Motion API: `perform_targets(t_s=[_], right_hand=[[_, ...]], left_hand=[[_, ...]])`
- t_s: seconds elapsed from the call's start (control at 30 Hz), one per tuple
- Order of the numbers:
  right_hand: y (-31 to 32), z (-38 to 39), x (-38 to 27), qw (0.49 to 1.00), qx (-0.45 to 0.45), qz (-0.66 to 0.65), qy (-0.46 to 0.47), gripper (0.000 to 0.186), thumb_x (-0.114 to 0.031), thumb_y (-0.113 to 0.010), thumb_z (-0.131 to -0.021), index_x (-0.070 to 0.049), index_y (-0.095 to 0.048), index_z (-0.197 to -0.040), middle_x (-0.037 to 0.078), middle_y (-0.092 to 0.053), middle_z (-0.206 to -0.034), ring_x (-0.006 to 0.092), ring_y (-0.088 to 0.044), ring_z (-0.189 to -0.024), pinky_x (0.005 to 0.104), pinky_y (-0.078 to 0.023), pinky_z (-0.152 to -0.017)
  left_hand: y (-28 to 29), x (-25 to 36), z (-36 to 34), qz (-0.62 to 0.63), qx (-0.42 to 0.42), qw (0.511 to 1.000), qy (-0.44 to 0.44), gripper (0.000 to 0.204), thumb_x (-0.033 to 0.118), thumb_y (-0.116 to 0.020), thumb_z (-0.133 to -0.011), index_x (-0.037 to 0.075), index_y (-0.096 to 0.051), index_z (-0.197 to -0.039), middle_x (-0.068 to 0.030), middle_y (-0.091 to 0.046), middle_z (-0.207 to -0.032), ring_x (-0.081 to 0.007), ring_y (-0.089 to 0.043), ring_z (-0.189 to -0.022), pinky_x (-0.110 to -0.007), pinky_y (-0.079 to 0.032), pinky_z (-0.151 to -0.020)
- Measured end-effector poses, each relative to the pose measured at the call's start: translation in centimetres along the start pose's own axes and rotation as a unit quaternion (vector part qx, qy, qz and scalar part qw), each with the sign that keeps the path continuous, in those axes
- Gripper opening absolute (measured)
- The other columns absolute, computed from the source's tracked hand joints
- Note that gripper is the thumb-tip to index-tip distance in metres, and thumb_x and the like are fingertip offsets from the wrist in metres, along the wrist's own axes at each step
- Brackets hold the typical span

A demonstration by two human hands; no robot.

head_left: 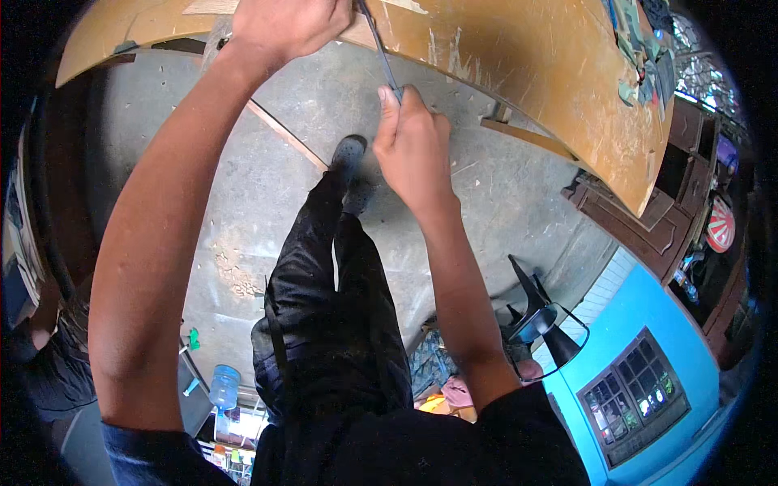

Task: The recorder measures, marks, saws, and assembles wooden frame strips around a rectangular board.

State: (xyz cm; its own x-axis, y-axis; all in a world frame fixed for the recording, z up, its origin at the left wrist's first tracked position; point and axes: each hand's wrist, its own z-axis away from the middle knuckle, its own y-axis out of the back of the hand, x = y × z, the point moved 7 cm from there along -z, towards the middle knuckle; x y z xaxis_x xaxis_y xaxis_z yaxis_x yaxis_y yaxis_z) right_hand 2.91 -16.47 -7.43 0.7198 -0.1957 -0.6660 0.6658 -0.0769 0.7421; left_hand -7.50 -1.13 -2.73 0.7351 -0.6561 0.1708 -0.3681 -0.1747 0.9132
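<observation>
My right hand (415,142) is closed in a fist round the grey handle of a thin, dark, long-bladed tool (378,36). Its blade shows edge-on, slanting up past the table edge and out at the top, so its exact kind is hard to tell. Beside the blade, my left hand (292,23) bears down with bent fingers on a pale wooden board (212,7) at the edge of the yellow-brown table (502,53). The upper frame edge cuts off part of this hand, and it covers much of the board.
A wooden strip (288,136) slants down to the concrete floor near my shoe (348,154). Wood shavings (235,274) lie at left. A black stand-like object (547,324) is at lower right, a blue water jug (224,387) behind left. Dark wooden cabinets (640,227) line the right.
</observation>
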Motion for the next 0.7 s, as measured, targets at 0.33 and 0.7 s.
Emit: perform_targets(t_s=[0.33,0.7], right_hand=[[-0.1,0.1,0.1,1.0,0.005,-0.009,0.0,0.022,-0.017,-0.057,-0.098,0.002,-0.054,-0.089,0.026,-0.059,-0.062,0.0462,-0.063,-0.06,0.0507,-0.049,-0.053],[-0.4,1.4,0.2,0.998,-0.024,-0.039,-0.049,0.025,-0.02,-0.05,-0.101,0.002,-0.06,-0.093,0.027,-0.057,-0.066,0.0489,-0.059,-0.063,0.0533,-0.046,-0.059]], left_hand=[[-0.5,-0.4,-0.4,0.002,-0.03,0.999,0.018,0.019,0.014,-0.053,-0.082,-0.005,-0.054,-0.083,-0.0283,-0.06,-0.068,-0.0467,-0.061,-0.064,-0.052,-0.049,-0.06],[-0.3,-0.1,0.1,0.021,-0.031,0.999,0.025,0.015,0.012,-0.053,-0.081,-0.003,-0.052,-0.081,-0.0282,-0.059,-0.066,-0.0467,-0.061,-0.064,-0.052,-0.049,-0.061]])
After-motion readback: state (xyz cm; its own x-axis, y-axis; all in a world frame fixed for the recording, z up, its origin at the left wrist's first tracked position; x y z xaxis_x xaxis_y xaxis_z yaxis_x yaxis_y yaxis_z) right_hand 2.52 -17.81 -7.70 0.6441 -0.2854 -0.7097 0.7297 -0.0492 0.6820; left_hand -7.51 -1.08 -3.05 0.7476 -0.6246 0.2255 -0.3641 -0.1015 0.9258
